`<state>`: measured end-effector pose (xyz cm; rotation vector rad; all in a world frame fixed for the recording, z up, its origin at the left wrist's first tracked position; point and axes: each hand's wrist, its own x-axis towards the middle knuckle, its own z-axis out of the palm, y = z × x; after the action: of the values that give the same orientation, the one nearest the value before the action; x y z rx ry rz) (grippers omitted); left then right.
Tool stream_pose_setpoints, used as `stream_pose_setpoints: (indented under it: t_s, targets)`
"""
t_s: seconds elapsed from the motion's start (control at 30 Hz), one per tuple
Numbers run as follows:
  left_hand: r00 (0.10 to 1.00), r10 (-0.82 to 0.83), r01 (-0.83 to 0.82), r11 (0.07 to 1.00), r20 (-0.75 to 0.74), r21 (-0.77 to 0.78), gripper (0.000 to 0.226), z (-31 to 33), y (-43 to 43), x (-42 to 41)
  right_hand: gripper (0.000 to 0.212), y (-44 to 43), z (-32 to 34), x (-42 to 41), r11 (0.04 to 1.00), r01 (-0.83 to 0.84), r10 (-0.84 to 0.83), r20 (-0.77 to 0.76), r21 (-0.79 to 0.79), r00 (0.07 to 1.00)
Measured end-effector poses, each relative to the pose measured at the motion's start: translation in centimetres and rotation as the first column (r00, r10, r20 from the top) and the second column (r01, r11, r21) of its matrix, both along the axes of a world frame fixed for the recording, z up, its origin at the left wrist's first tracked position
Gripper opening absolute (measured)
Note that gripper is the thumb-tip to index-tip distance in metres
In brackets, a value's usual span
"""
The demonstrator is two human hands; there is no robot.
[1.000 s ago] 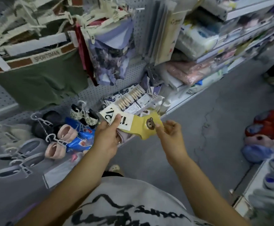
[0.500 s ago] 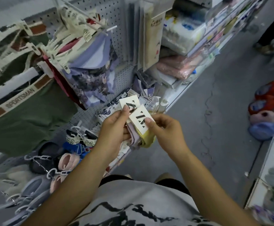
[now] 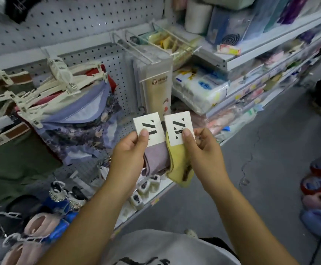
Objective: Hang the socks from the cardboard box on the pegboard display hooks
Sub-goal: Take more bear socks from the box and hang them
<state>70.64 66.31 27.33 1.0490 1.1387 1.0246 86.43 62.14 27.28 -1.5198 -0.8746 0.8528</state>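
Left hand (image 3: pixel 131 152) grips the lilac sock (image 3: pixel 156 159) by its white card (image 3: pixel 148 131), thumb pressed on the card's printed face, fingers curled behind. Right hand (image 3: pixel 203 148) holds the yellow sock (image 3: pixel 178 163) the same way, thumb on its own card (image 3: pixel 179 129), with the sock hanging below the hand and showing a dark patch near its lower end. Both cards stand upright side by side, just apart, and the two socks touch below them, raised in front of the grey pegboard (image 3: pixel 75 22). Behind the cards, wire hooks (image 3: pixel 136 48) jut out from the pegboard, carrying flat clear packets (image 3: pixel 156 87). To the left, printed purple underwear (image 3: pixel 75 127) hangs on cream hangers (image 3: pixel 60 87), beside green shorts (image 3: pixel 12 159) with a lettered waistband. Low on the left, small shoes (image 3: pixel 56 211) hang in a cluster. To the right, shelves (image 3: pixel 251 54) hold wrapped goods, and slippers (image 3: pixel 320 188) lie at the right edge beside the grey floor (image 3: pixel 261 169). No cardboard box is in view.
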Motion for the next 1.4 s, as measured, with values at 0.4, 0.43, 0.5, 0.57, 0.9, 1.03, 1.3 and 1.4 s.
stream_pose_setpoints:
  t_s: [0.4, 0.43, 0.5, 0.57, 0.9, 1.03, 1.3, 1.4]
  targets:
    - [0.931, 0.281, -0.317, 0.939, 0.231, 0.135, 0.024, 7.7, 4.2, 8.6, 0.023, 8.0, 8.3, 9.3, 0.934, -0.311, 0.312, 0.019, 0.173, 0.95]
    - [0.916, 0.302, -0.346, 0.928, 0.265, 0.137, 0.024, 8.2, 4.6, 8.9, 0.023, 8.6, 8.9, 9.4, 0.923, -0.329, 0.331, 0.025, 0.198, 0.943]
    - [0.884, 0.34, -0.402, 0.903, 0.32, 0.152, 0.023, 9.3, 5.4, 9.2, 0.02, 9.6, 10.0, 9.3, 0.907, -0.341, 0.347, 0.021, 0.246, 0.938]
    - [0.864, 0.363, -0.442, 0.878, 0.349, 0.181, 0.023, 10.4, 6.3, 9.4, 0.017, 10.4, 10.9, 8.9, 0.893, -0.356, 0.371, -0.003, 0.274, 0.929]
    - [0.807, 0.411, -0.532, 0.818, 0.425, 0.219, 0.026, 15.4, 10.1, 7.2, 0.029, 16.7, 16.4, 7.5, 0.84, -0.433, 0.421, 0.112, 0.327, 0.9]
    - [0.817, 0.409, -0.531, 0.809, 0.407, 0.253, 0.028, 17.2, 11.9, 4.3, 0.028, 20.1, 18.2, 5.2, 0.806, -0.472, 0.457, 0.131, 0.358, 0.88]
    - [0.827, 0.496, -0.561, 0.738, 0.262, 0.375, 0.021, 20.9, 16.8, -2.8, 0.026, 27.4, 23.5, -1.9, 0.738, -0.497, 0.452, 0.214, 0.457, 0.866]
    - [0.829, 0.532, -0.549, 0.713, 0.174, 0.435, 0.023, 22.0, 18.4, -4.9, 0.02, 30.6, 25.3, -4.7, 0.73, -0.471, 0.418, 0.222, 0.494, 0.881]
